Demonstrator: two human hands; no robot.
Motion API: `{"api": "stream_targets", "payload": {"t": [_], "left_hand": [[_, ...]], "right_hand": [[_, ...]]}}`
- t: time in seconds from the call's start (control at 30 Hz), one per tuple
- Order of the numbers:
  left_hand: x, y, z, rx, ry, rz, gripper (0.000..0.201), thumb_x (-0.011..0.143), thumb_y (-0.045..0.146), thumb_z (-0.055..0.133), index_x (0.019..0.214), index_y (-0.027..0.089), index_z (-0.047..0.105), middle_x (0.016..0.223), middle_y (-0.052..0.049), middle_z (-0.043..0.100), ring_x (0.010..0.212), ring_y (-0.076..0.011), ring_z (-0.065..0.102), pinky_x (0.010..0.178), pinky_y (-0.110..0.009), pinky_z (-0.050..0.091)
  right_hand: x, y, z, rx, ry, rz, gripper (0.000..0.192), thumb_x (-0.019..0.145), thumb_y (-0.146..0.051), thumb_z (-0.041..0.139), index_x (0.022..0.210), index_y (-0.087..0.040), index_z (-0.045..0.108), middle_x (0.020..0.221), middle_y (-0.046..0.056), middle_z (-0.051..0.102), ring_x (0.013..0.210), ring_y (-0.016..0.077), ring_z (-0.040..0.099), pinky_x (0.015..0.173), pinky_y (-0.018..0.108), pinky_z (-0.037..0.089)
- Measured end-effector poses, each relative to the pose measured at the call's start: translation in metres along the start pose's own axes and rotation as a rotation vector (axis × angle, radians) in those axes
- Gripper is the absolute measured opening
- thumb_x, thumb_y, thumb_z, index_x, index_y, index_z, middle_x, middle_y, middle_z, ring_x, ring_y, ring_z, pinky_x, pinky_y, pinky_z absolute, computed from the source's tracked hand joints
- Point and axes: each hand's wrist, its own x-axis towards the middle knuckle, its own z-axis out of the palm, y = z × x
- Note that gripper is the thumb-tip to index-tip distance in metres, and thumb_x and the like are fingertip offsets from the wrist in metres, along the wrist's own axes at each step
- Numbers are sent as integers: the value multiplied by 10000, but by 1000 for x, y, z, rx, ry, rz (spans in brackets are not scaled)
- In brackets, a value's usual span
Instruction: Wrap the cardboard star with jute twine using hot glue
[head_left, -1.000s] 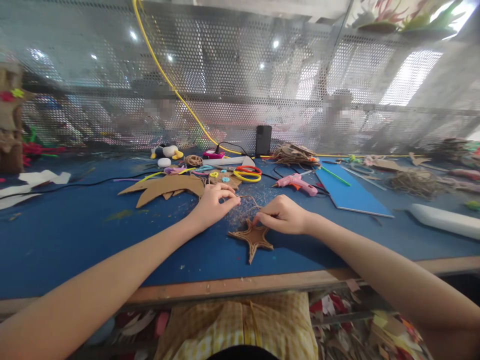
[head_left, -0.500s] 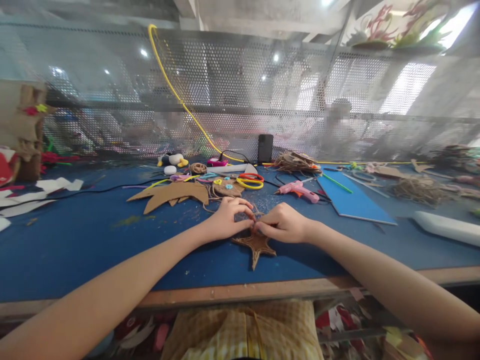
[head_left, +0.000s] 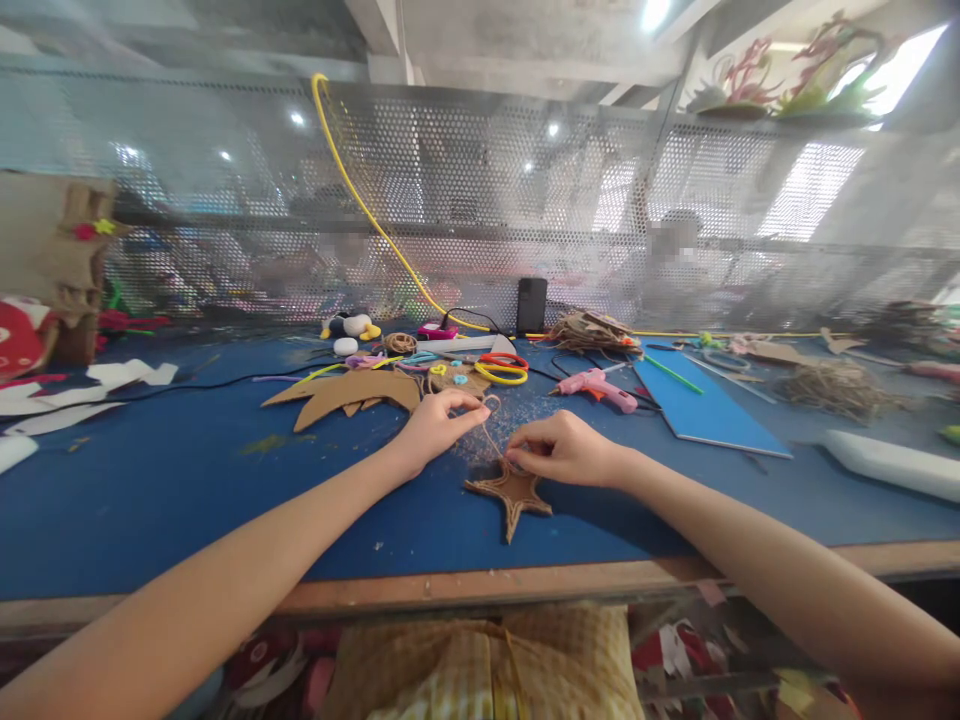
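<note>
- Blue work table [head_left: 172,480] is running across the view, with a perforated metal screen [head_left: 480,200] standing behind it.
- Twine-wrapped star [head_left: 512,491] is lying flat on the table near the front edge, about centre.
- Right hand [head_left: 564,450] is sitting at 1 o'clock of the star, fingertips pressing on its upper point, pinching down on the twine there.
- Twine [head_left: 489,425] is running up from the star toward 11 o'clock.
- Left hand [head_left: 439,423] is at 10 o'clock of the star, clear of it, thumb and finger pinching the twine's looped end just above the table.
- Cardboard cutout [head_left: 345,392] is lying at 9 o'clock of the left hand, close by.
- Scissors [head_left: 501,367], red and yellow handles, are lying at 12 o'clock of the star, farther back.
- Pink glue gun [head_left: 600,386] is lying at 1 o'clock, beyond the right hand.
- Blue sheet [head_left: 705,405] is lying flat just right of the glue gun.
- White foam piece [head_left: 892,462] is sitting at 3 o'clock, well apart.
</note>
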Motion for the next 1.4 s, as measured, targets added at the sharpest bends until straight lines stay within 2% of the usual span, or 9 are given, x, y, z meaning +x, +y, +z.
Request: {"api": "stream_targets", "payload": {"t": [0.13,0.3,0.37,0.43,0.63,0.83,1.0,1.13,1.4], "left_hand": [[0,0,0,-20,-11,-10,396,812,548,671,946,199,800,1065,-76,778,1002,-282,679,832,-364,503],[-1,-2,0,-22,-13,-3,367,806,539,704,929,210,811,1062,-75,789,979,-283,695,886,-392,511],[0,-2,0,-11,-10,25,307,804,494,724,886,211,813,1044,-76,793,1002,-284,696,947,-405,500],[1,-3,0,1,-2,59,239,801,433,742,851,210,814,1024,-74,795,1024,-279,697,995,-404,485],[3,-4,3,46,31,93,151,796,363,786,849,227,824,984,-58,795,1021,-270,702,1008,-406,480],[2,-5,1,126,74,80,142,790,366,810,815,226,816,1032,-62,786,1088,-304,665,1070,-476,405],[2,-7,-4,171,76,69,164,801,393,806,812,229,806,1019,-50,784,1093,-301,655,1060,-467,407],[3,-9,-3,180,73,49,199,808,424,794,835,228,811,1058,-67,777,1134,-318,634,1057,-477,410],[5,-11,-3,161,51,92,179,834,402,767,800,230,803,1025,-58,788,1087,-295,665,1059,-482,395]], "right_hand": [[1,6,0,46,190,38,243,886,-405,666,873,-166,710,505,-78,480,456,66,380,495,206,305],[2,13,-8,-113,318,125,540,946,-601,508,584,-205,449,516,-37,464,488,79,364,486,236,293],[3,14,-15,-180,291,145,594,1001,-570,394,531,-207,401,492,-25,446,489,87,366,507,253,295],[7,14,-22,-241,266,178,562,1015,-503,391,556,-194,490,510,-14,492,510,99,411,542,263,318],[51,30,-34,-434,115,330,245,977,-268,508,970,-154,725,897,62,743,788,164,648,731,281,459],[129,70,-29,-571,-189,514,366,968,-397,637,1241,-153,627,1249,102,645,1072,225,654,916,428,569],[163,87,-18,-597,-326,602,393,959,-396,650,1264,-150,620,1283,106,629,1102,245,646,924,433,569],[166,86,-13,-602,-300,627,402,957,-397,653,1270,-147,615,1281,104,629,1103,247,646,921,437,569],[146,68,-26,-637,-69,679,383,962,-421,644,1226,-143,632,1218,95,654,1053,226,660,899,417,574]]}}
